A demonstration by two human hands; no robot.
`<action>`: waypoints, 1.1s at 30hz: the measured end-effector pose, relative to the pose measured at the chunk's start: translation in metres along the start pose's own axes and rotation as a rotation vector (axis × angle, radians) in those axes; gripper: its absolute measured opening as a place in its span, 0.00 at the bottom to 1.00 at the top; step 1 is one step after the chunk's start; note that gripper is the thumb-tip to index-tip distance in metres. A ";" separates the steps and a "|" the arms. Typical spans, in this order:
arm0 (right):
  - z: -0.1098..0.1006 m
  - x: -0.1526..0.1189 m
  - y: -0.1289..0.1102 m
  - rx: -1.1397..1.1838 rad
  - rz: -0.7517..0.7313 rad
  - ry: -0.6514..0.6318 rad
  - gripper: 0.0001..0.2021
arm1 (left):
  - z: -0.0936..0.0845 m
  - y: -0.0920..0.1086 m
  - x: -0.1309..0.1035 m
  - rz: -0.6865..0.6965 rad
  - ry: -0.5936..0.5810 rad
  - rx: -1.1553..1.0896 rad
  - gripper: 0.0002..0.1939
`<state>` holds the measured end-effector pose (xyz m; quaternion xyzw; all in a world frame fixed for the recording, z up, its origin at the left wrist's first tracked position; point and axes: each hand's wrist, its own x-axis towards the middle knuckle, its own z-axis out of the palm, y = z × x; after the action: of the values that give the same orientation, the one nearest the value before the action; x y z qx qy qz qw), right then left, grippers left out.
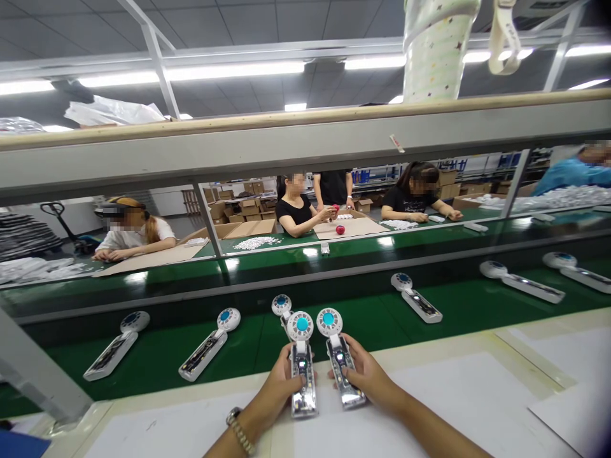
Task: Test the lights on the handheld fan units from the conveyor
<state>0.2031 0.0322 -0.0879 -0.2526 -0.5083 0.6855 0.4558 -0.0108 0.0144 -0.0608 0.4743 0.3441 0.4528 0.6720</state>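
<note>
My left hand (277,389) is closed round a small white handheld fan (301,327), its thumb on the front of the handle. A second handheld fan (329,323) is in my right hand (370,376), with the thumb pressed on its handle too. Both fans stand heads up, side by side and apart, over the near edge of the green belt. Each has a round vented head with a blue centre, and a handle whose inner parts show, with a small light lit. Behind the left one, another fan (281,304) is partly hidden.
Several more fans, such as this fan (417,299), lie spaced along the green conveyor belt (363,318). White sheets (443,394) cover the near bench. A shelf beam (238,146) crosses overhead. Beyond it, several people sit at another green line with white parts (258,243).
</note>
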 end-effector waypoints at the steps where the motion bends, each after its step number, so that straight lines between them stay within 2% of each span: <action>1: -0.001 0.000 0.001 0.003 0.001 0.001 0.38 | 0.001 0.000 0.000 0.004 0.007 0.001 0.32; 13: -0.001 0.001 0.003 0.024 0.002 0.006 0.38 | -0.001 -0.004 0.002 0.017 0.016 -0.025 0.35; 18: 0.003 0.001 -0.002 0.014 0.005 0.014 0.38 | 0.000 0.000 0.000 -0.019 0.003 -0.013 0.33; 29: 0.003 0.000 -0.001 0.024 0.017 0.031 0.37 | 0.006 0.004 -0.001 0.005 0.027 -0.071 0.31; 31: 0.004 0.000 -0.004 0.048 0.010 0.030 0.35 | 0.007 0.005 -0.002 0.001 0.033 -0.115 0.31; 33: 0.007 -0.001 -0.007 0.079 0.031 0.043 0.28 | 0.009 0.008 -0.002 -0.031 0.069 -0.179 0.27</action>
<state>0.2004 0.0291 -0.0788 -0.2569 -0.4668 0.7066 0.4656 -0.0056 0.0108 -0.0506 0.3909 0.3325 0.4875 0.7063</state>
